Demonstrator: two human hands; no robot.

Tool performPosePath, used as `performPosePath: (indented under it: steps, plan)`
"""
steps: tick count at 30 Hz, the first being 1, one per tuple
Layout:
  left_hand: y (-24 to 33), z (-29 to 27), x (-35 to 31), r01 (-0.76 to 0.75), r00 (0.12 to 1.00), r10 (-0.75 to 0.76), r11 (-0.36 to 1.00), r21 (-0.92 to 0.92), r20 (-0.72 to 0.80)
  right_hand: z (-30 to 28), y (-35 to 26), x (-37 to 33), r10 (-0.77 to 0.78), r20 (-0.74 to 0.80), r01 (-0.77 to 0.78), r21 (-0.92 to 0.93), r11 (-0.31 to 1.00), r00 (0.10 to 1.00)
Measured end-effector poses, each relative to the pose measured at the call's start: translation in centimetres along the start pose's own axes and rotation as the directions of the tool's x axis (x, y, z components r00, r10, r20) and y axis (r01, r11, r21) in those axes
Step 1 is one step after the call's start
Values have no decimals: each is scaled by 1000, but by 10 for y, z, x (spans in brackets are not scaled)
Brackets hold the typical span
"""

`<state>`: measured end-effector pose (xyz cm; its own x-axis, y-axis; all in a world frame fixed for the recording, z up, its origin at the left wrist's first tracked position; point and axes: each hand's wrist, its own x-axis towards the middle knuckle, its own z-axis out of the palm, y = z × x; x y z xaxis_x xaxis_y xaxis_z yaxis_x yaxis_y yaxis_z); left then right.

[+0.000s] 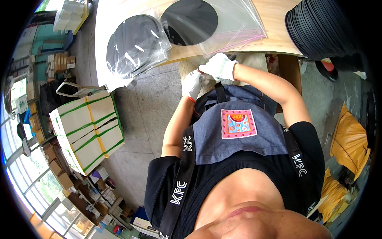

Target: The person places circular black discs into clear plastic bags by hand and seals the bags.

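My left hand [192,84] and my right hand [219,67], both in white gloves, meet just below the near edge of the table [274,24]. Their fingers are drawn together, and what they pinch, if anything, is too small to make out. Beyond them on the tabletop lies a black round disc [190,22], next to clear plastic bags [234,24] with pink strips along their edge. To its left, another black disc [133,42] sits inside a crinkled clear bag that hangs over the table edge.
A tall stack of black discs [318,30] stands at the table's right. Under the table is an open cardboard box [289,69]. A strapped white bale [89,129] stands on the floor at left, and yellow sacks [350,135] lie at right.
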<state>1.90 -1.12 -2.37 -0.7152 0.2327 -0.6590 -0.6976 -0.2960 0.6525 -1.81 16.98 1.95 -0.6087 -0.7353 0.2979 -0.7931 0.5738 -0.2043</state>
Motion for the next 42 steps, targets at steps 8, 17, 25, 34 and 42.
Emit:
performPosePath:
  steps: [8,17,25,34,42]
  plan:
    - [0,-32,-32,-137,989,148,941,310,-12,-74,88,-236,1000,16,-734,679,-21,-13]
    - [34,-50,-29,-334,416,749,-402,853,515,-97,29,-281,757,646,-811,-391,434,94]
    - [57,-40,-10,-535,349,435,-635,558,830,-78,38,-68,276,58,-270,-96,958,959]
    - [57,-54,-39,-655,377,587,-378,654,716,-46,77,-99,313,-139,-313,26,949,939]
    - [51,-38,-19,-412,763,639,596,689,-97,-67,75,-69,764,143,-753,355,554,629]
